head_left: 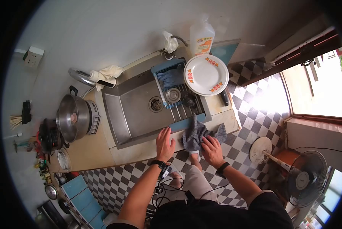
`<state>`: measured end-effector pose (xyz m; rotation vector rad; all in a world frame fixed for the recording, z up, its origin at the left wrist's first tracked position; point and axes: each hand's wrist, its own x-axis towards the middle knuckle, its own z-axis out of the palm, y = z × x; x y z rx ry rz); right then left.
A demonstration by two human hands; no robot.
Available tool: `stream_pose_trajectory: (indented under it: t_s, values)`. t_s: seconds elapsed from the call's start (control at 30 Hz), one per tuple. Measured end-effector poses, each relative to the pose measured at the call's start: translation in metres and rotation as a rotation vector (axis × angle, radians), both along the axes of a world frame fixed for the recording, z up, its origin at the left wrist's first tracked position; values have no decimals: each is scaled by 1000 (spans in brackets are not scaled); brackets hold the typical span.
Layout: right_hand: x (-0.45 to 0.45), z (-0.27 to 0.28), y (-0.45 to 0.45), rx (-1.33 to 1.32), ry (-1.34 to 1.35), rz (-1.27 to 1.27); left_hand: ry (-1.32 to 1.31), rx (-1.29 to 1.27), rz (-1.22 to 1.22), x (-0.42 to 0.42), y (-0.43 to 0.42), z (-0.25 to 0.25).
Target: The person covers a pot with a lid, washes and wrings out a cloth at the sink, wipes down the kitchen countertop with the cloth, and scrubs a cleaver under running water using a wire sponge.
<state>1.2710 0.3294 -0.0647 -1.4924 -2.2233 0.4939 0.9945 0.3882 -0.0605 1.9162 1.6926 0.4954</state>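
My right hand (212,150) has its fingers curled onto a crumpled grey cloth (194,136) at the front edge of the counter. Part of the cloth hangs over that edge. My left hand (165,145) lies on the counter rim in front of the sink, fingers stretched out and thumb apart, holding nothing. Beyond both hands is a stainless steel sink (131,112). Across its right side sits a metal rack (178,112) bearing blue gloves (171,77), a round metal strainer (173,95) and a dark scrubber (188,101).
White plates with orange flowers (206,74) stand stacked right of the sink, near a plastic bottle (201,38) and a black-handled knife (225,98). A steel pan (72,118) occupies the left counter. A faucet (81,76) overhangs the sink. At right is a standing fan (306,178).
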Motion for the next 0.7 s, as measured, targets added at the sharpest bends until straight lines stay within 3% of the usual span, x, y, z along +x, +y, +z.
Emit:
stream_pose_trajectory:
  t_s: [0.13,0.23,0.4,0.57,0.7]
  values:
    - [-76,1,-4,-41,-43,167,-105,56,-9,-14,7,0]
    - [-113,-2,5,-14,-8,267,-124,32,-50,-34,4,30]
    - [-127,-10,14,-21,-110,321,-117,49,-44,-162,-62,73]
    - [-208,5,2,-62,-329,125,-20,34,243,-336,-184,65]
    - [-358,9,-19,-124,-287,194,-35,1,512,-432,-292,63]
